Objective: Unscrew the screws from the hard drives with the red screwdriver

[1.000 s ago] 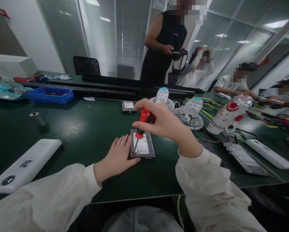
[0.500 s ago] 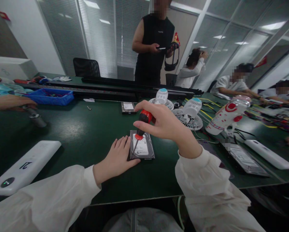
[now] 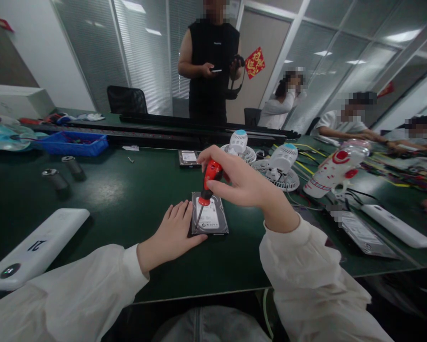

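A hard drive (image 3: 211,216) with a white label lies flat on the dark green table (image 3: 128,199) in front of me. My left hand (image 3: 172,232) rests flat beside it, fingers stretched out against its left edge. My right hand (image 3: 240,180) is closed round the red and black handle of a screwdriver (image 3: 208,183). The screwdriver's thin shaft slants down to the drive's near left corner.
A second hard drive (image 3: 189,158) lies farther back. Two white fans (image 3: 276,166) and a white and red bottle (image 3: 336,171) stand to the right. Two dark cylinders (image 3: 62,173), a blue bin (image 3: 76,143) and a white slab (image 3: 38,247) are on the left. Several people are behind and right.
Another person's hand reached in at the far left half a second ago and is gone; a second dark cylinder now lies there. The standing person has shifted left. My hands have barely moved.
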Available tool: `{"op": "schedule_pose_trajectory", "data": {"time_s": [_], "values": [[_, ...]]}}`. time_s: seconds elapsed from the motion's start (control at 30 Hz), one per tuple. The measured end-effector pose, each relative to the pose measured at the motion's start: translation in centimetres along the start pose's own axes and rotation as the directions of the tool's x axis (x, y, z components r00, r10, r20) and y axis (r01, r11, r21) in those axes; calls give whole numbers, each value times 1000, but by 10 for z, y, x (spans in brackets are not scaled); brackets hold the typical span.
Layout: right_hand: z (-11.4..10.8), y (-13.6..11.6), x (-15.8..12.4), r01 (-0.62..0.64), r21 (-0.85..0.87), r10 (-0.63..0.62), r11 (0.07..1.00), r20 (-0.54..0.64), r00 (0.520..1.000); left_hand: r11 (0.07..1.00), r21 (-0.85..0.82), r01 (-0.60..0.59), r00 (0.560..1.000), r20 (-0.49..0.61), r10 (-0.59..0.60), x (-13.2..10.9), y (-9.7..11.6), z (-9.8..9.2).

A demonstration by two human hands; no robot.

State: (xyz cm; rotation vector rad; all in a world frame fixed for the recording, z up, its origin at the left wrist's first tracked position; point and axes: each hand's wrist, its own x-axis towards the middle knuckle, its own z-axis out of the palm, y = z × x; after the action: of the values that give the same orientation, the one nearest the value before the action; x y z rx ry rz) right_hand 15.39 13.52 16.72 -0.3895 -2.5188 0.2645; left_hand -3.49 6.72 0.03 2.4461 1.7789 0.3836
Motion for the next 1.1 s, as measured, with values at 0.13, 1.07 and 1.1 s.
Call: {"op": "schedule_pose_trajectory", "data": {"time_s": [0.13,1.07,1.1], "values": [[1,-2,0,-17,7,17,1000,-12,1000,1000,0,5,1000,22,-5,0,0,-1],[1,-2,1,-99,-112,95,989,-45,994,1000,11,-1,1000,-26,1,-1,-1,3],[1,-1,1,-85,-102,82,991,-34,996,1000,10,-3,1000,-26,3,-1,-1,3]]}}
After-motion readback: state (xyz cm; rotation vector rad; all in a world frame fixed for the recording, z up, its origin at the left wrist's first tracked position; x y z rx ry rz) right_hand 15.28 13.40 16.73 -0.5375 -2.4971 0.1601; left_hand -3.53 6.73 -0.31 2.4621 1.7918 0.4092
